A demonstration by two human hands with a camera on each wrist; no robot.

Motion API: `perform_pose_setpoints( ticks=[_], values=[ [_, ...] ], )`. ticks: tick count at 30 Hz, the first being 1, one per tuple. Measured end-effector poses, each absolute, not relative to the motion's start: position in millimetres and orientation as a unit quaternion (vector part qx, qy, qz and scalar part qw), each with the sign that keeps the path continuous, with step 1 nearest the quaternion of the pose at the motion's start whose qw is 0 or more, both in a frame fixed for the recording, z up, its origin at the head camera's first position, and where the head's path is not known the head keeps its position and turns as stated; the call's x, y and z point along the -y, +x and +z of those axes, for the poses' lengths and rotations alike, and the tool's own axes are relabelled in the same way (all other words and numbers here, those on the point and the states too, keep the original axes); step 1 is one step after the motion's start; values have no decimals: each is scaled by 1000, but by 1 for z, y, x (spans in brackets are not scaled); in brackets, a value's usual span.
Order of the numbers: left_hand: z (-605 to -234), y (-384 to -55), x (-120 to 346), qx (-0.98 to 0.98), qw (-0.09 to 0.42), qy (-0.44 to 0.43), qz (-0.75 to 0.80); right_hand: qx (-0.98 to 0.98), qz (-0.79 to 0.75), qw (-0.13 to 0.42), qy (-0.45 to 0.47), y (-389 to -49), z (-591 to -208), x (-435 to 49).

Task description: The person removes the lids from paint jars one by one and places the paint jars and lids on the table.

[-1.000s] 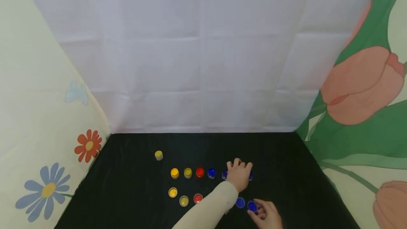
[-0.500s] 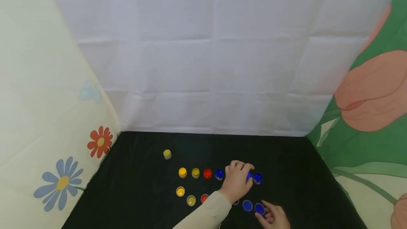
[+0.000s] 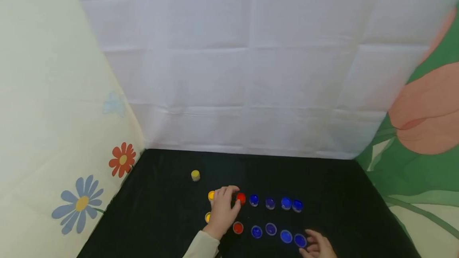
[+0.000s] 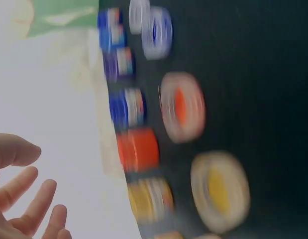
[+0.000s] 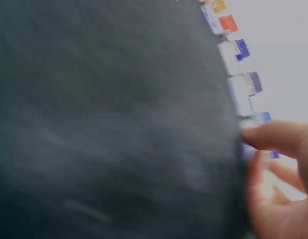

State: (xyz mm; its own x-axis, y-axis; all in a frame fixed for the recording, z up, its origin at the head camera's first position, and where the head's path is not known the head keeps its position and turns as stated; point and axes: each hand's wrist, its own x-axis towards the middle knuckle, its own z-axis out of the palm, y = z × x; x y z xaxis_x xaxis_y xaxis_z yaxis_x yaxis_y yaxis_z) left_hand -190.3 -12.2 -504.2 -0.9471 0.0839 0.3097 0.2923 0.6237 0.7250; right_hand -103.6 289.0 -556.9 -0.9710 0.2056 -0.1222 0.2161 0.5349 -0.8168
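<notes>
My left hand reaches over the left part of the back row of small paint jars, hiding some of them. In the left wrist view its fingers are spread and hold nothing, near a red jar and a yellow jar. At the front right, my right hand curves loosely beside a blue-centred clear round dish. Its thumb and index finger stand around the dish's right edge; whether they touch it is unclear. Blue jars stand behind that dish.
More clear dishes, including one with a red middle and one with a purple middle, form a front row. A lone yellow-lidded jar stands further back on the black cloth. A white sheet hangs behind.
My left hand has moved left from the blue and purple jars to the yellow and red ones. My right fingers have loosened around the last blue dish. The head view has turned right.
</notes>
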Motion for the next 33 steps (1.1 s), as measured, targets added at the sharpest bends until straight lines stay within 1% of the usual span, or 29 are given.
perform_pose_setpoints(
  ticks=[3, 5, 9, 12, 15, 17, 22, 26, 29, 33],
  values=[
    [-507, -199, 36, 883, 137, -51, -447, -879, -458, 36, 125, -112, -542, -293],
    [-510, -205, 51, 876, 141, -18, -461, -885, -446, 42, 130, -114, -530, -291],
    [-520, -218, 77, 861, 139, 34, -487, -894, -435, 10, 107, -118, -505, -276],
    [-528, -228, 94, 845, 126, 67, -515, -885, -458, -29, 72, -126, -491, -255],
    [-534, -239, 105, 824, 112, 93, -548, -870, -488, -60, 35, -143, -480, -229],
    [-536, -246, 110, 812, 100, 106, -565, -859, -507, -69, 11, -159, -474, -212],
    [-539, -263, 116, 798, 84, 117, -585, -841, -538, -51, -23, -209, -460, -173],
    [-539, -271, 118, 800, 79, 116, -583, -838, -542, -41, -48, -246, -462, -145],
    [-540, -276, 120, 803, 65, 113, -582, -843, -532, -24, -70, -267, -470, -125],
    [-544, -282, 124, 798, 38, 108, -591, -855, -510, 15, -95, -285, -481, -100]
  ],
)
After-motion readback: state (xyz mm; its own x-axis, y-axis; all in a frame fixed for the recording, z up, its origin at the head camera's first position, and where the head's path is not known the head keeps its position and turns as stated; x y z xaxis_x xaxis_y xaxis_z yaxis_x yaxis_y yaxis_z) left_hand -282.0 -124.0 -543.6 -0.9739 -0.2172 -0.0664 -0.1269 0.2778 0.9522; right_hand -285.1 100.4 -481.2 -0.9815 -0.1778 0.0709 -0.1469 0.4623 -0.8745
